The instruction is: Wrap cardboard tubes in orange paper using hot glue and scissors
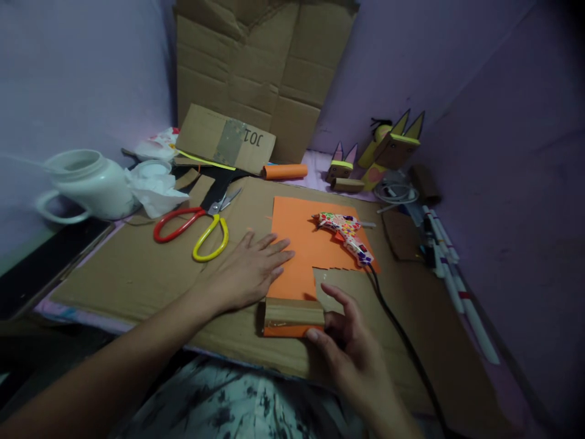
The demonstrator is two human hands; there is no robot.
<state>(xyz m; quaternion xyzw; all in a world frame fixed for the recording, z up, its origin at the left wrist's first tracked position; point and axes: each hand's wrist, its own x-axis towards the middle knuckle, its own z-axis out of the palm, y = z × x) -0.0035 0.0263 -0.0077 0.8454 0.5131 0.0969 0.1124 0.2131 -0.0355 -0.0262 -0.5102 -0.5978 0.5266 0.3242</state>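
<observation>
My left hand [251,271] lies flat with fingers spread, its fingertips on the left edge of an orange paper sheet [292,244]. A brown cardboard roll [294,314] rests across the sheet's narrow lower strip, with orange showing along its near side. My right hand [350,341] is at the roll's right end. Its thumb tip appears to touch the roll's near corner, while the index finger is raised and apart; the other fingers are curled and partly hidden. A flower-patterned glue gun [342,228] lies on the sheet, nozzle pointing left.
Red-and-yellow-handled scissors [205,228] lie partly opened on the cardboard mat [137,274]. A white mug [86,183] and dark phone [50,262] are left. Behind stand an orange roll [286,171] and eared cardboard figures [397,146]. Markers [457,280] and the gun's black cord [406,341] are right.
</observation>
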